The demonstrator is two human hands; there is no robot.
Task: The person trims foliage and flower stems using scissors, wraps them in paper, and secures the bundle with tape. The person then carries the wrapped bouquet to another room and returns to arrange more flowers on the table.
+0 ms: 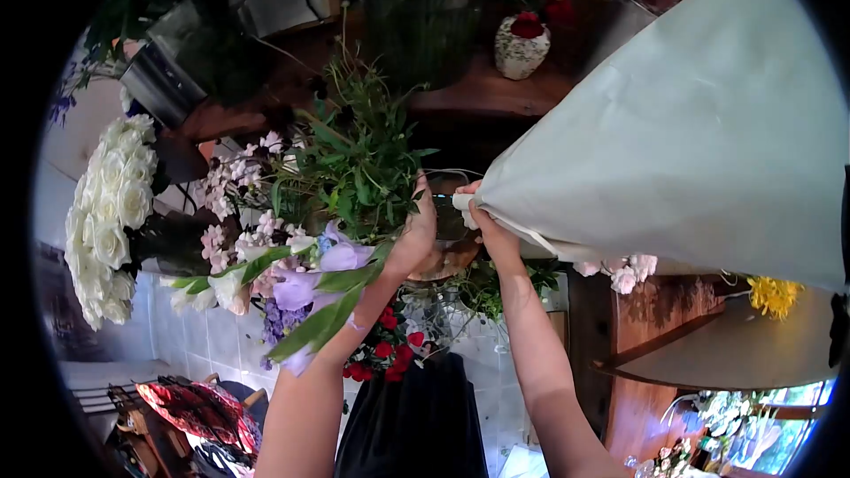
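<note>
White roses (111, 212) at far left, lilac blooms (297, 290) beside the left forearm (319, 381), leafy stems (359, 164) just beside the left hand (420, 235), with grip impossible to tell, in the clasp of the right hand (496, 235), the narrow end of a pale paper cone (682, 133), widening rightward.

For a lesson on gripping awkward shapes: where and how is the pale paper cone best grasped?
Probably around the gathered narrow end of the paper cone, reaching from the wearer's side, as the right hand does. That end looks slim enough to close around, while the body flares wide toward picture right.
</note>
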